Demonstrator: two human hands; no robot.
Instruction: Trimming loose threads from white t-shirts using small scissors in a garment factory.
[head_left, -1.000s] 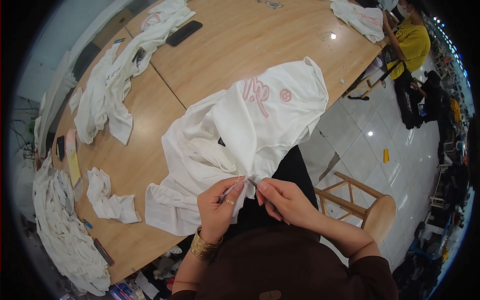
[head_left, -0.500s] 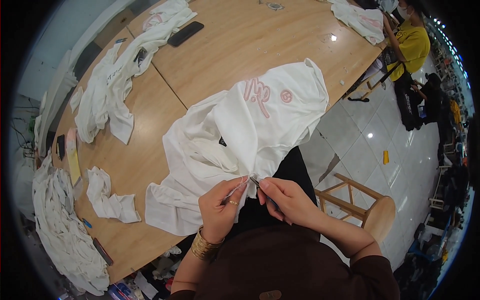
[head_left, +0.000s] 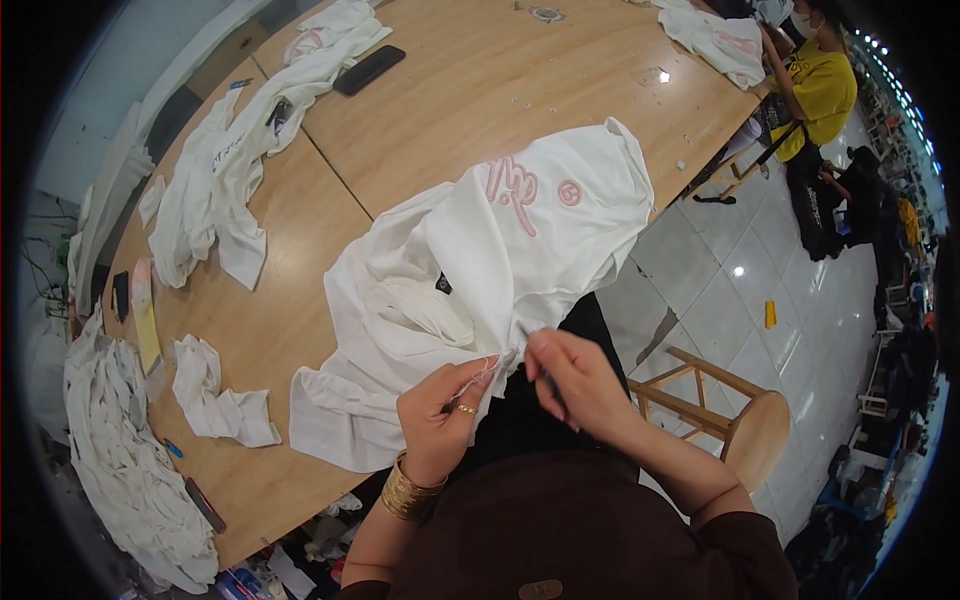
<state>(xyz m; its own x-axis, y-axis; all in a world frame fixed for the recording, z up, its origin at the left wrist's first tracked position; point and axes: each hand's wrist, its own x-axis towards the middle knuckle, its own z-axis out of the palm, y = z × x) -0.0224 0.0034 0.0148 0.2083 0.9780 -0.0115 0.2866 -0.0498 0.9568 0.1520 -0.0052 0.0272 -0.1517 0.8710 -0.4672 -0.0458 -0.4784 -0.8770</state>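
A white garment (head_left: 470,250) with pink lettering and a round pink emblem lies spread over the table's near edge and toward my lap. My left hand (head_left: 440,410) is closed, pinching the garment's edge and loose white threads (head_left: 470,382) between thumb and fingertips. Just right of it, my right hand (head_left: 585,385) is closed around small thread snips, mostly hidden by the fingers and slightly blurred. Their metal end (head_left: 524,328) points up beside the pinched cloth.
The wooden table (head_left: 300,320) carries a white heap of cloth (head_left: 135,470), more white garments (head_left: 210,180) and a black phone (head_left: 369,70). A wooden stool (head_left: 757,435) stands at my right. Farther off, a person in yellow (head_left: 822,95) handles another white garment (head_left: 710,42).
My right hand has lifted and shifted slightly right, away from the left fingertips, with the snips' end now tilted upward. My left hand and the garment have barely moved.
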